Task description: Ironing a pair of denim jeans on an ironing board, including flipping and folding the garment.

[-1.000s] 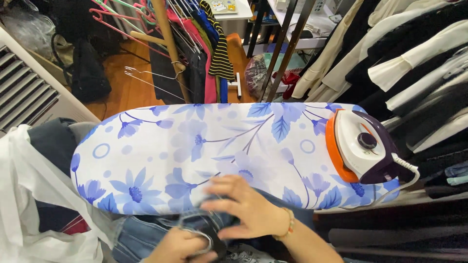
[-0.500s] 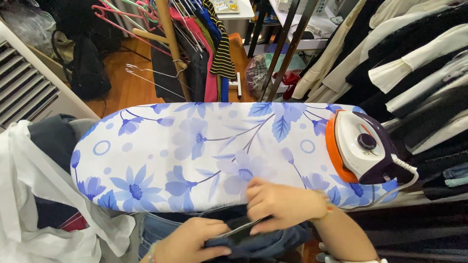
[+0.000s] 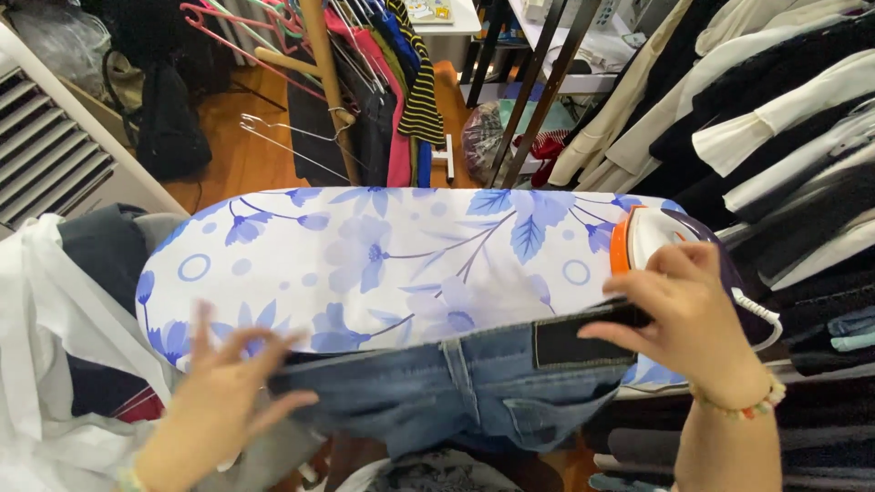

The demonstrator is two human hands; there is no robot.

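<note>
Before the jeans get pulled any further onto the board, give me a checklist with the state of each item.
1. Left hand has the waistband end of the jeans pinched: ok.
2. Right hand has a grip on the other waistband end: ok.
3. Waistband stretched straight between both hands: ok.
4. Ironing board surface ahead free of other clothes: ok.
5. Iron out of the way: not ok, it sits right behind the right hand at the board's end.
6. Iron hot or switched on: cannot tell.
</note>
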